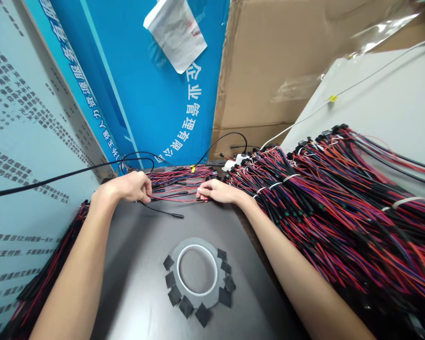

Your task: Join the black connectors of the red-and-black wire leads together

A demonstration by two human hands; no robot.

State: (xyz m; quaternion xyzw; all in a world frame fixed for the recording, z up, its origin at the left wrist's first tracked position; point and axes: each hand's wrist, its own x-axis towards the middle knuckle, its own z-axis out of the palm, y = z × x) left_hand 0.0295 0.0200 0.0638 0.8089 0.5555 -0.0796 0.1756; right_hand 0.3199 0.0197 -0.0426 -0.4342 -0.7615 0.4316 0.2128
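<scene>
A thin cable with red and black wires (pixel 177 200) stretches between my two hands at the far side of the grey table. My left hand (pixel 136 185) pinches its left part, and a black lead with a slim plug (pixel 177 216) hangs from there onto the tabletop. The fingers of my right hand (pixel 214 190) are closed on the other end of the cable. Just behind both hands lies a flat pile of red and black wires (pixel 184 175). Nearer to me, a grey roll of tape (pixel 198 298) lies flat, with several black square pieces stuck around its edge.
Large tied bundles of cables (pixel 326 193) fill the right side. More wires (pixel 46 283) hang at the left edge. A blue printed board (pixel 170 104) and a cardboard sheet (pixel 269 61) stand behind. A black cord (pixel 56 181) crosses at left.
</scene>
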